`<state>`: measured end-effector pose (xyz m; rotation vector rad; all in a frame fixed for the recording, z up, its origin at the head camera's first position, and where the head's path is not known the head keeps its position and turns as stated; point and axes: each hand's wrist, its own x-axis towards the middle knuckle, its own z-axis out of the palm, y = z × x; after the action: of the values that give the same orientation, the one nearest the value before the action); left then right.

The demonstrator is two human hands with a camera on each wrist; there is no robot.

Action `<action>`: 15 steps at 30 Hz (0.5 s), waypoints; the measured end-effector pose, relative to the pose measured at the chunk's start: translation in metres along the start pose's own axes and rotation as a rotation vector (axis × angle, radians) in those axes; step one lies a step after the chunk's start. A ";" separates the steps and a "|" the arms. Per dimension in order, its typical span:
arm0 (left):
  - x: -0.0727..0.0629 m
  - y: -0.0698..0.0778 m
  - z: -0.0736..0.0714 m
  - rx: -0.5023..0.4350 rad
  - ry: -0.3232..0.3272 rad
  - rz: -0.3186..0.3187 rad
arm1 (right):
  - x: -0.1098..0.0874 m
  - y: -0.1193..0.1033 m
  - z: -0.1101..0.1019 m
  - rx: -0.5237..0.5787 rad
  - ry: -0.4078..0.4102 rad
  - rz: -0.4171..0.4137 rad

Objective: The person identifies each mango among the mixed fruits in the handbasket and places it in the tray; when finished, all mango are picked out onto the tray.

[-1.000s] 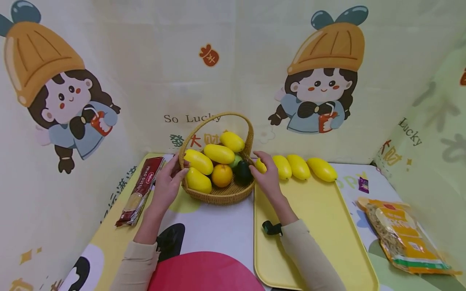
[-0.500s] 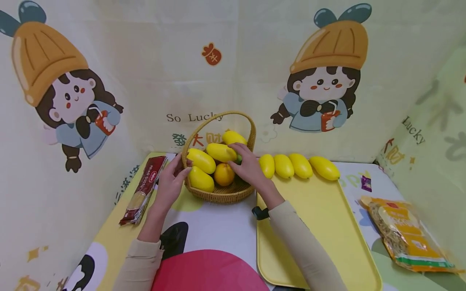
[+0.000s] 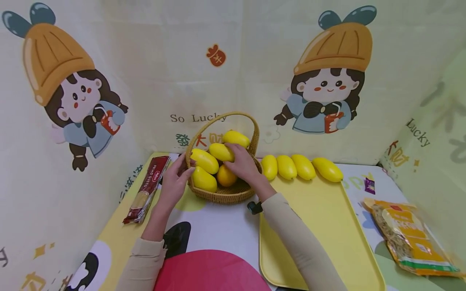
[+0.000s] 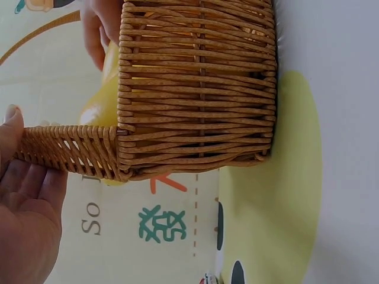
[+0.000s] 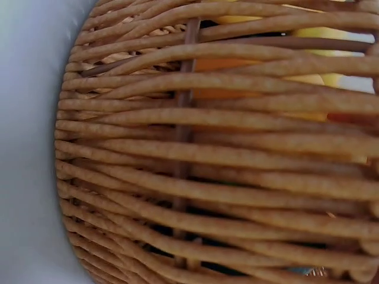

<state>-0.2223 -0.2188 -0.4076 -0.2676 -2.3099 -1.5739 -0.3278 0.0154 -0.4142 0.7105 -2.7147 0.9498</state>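
rear wall sheet (image 3: 174,81), "So Lucky" in print, "發大财" below; right wall sheet (image 3: 426,125), "Lucky" above "大财"; dark red packet (image 3: 147,189), "PRIMO GUSTO" lengthwise; orange bag (image 3: 413,234), print illegible

The patterned table (image 3: 222,230) bears a basket (image 3: 223,198), tray (image 3: 331,218) and packets (image 3: 149,186).

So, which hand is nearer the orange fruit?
Right. The right hand is close beside the orange fruit; the left hand holds the left side of the basket, farther away.
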 end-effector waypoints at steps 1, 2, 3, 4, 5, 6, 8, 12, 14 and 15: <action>0.000 -0.001 0.000 0.000 0.000 0.003 | -0.001 0.000 -0.001 0.004 0.006 0.007; 0.000 -0.001 0.001 0.000 0.001 0.003 | -0.002 0.000 -0.001 0.009 0.013 0.013; 0.001 -0.002 0.001 -0.001 0.003 0.004 | -0.003 0.000 -0.002 0.018 0.020 0.017; 0.001 -0.002 0.001 -0.001 0.003 0.003 | -0.004 0.000 -0.003 0.028 0.028 0.020; 0.001 -0.002 0.001 0.000 0.003 0.002 | -0.006 0.000 -0.004 0.044 0.040 0.024; 0.002 -0.002 0.001 0.002 0.004 0.001 | -0.008 0.001 -0.005 0.069 0.053 0.029; 0.002 -0.002 0.001 0.009 0.006 0.000 | -0.012 0.002 -0.007 0.124 0.083 0.037; 0.002 0.000 0.000 0.022 0.011 0.004 | -0.023 0.004 -0.012 0.243 0.138 0.051; 0.001 0.001 0.000 0.015 0.011 0.004 | -0.028 0.006 -0.012 0.279 0.159 0.049; 0.001 0.001 0.000 0.012 0.012 0.003 | -0.030 0.007 -0.013 0.299 0.168 0.041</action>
<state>-0.2226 -0.2185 -0.4068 -0.2586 -2.3081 -1.5557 -0.3048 0.0401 -0.4178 0.5925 -2.4776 1.3772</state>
